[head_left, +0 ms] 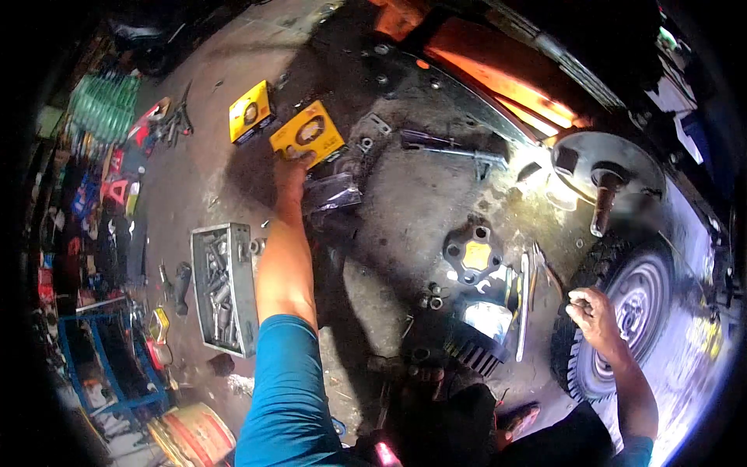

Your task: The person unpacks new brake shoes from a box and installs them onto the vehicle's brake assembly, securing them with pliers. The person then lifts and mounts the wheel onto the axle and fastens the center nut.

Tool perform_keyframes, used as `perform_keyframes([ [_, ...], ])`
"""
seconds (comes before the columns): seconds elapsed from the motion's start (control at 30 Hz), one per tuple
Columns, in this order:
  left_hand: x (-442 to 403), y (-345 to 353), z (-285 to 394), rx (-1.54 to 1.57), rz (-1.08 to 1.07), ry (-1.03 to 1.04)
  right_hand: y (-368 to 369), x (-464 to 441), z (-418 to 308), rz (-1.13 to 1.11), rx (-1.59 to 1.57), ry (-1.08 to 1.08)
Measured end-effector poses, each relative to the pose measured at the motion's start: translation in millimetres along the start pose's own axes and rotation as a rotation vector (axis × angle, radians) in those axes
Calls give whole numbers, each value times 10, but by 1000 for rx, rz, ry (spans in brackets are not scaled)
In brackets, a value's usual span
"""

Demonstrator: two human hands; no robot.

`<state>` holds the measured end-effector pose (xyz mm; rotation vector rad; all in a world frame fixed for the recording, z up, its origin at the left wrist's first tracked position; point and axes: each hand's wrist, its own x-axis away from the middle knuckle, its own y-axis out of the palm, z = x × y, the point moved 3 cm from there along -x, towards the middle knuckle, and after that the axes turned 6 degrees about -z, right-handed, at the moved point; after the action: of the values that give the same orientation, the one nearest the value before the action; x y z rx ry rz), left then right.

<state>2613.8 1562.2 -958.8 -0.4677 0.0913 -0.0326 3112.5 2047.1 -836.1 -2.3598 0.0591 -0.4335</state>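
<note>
My left hand reaches far forward, its fingers closed on the near edge of a yellow cardboard box with a dark round part pictured on top. A second yellow box lies just beyond it. Close to that wrist is a clear plastic bag. My right hand is raised in front of a wheel with a knobbly tyre. Its fingers are curled together, and anything inside them is too small to make out.
A metal tray of sockets stands left of my forearm. On the floor lie a wheel hub cover, a long-handled wrench and pliers. A hub with a protruding axle sits beneath the orange vehicle body.
</note>
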Motion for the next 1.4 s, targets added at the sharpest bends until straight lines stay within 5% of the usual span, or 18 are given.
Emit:
perform_keyframes([
  [0.13, 231, 127, 327, 105, -102, -97, 146, -789, -789, -111, 21, -197],
  [0.2, 191, 146, 319, 157, -125, -145, 380, -1384, -1327, -327, -137, -48],
  [0.23, -94, 138, -285, -77, -94, -241, 564, -1721, -1536, -403, -186, -11],
  [0.5, 137, 127, 103, -85, -105, -195, 1813, -3539, -2217, -415, -317, -381],
  [0.67, 145, 128, 165, 204, -132, -70, 2207, -3615, -2281, -655, -653, -152],
  [0.83, 469, 264, 907, 317, -405, -159, 1800, -3348, -2211, -311, -801, 94],
  [0.93, 637, 597, 997, 329, -347, -152, 1523, -3311, -2050, 47, -1107, -38],
  [1.07, 1016, 530, 892, 605, -319, -302, 1269, -3096, -1979, 68, -920, -54],
  [1.2, 1707, 328, 1402, 1021, -200, -285, 855, -2337, -2100, -230, -1038, -155],
  [1.3, 1996, 254, 1787, 901, -145, -332, 676, -1902, -2078, -237, -894, -337],
  [1.4, 2187, 544, 1932, 1057, -304, -241, 594, -1496, -1782, -59, -1404, -217],
])
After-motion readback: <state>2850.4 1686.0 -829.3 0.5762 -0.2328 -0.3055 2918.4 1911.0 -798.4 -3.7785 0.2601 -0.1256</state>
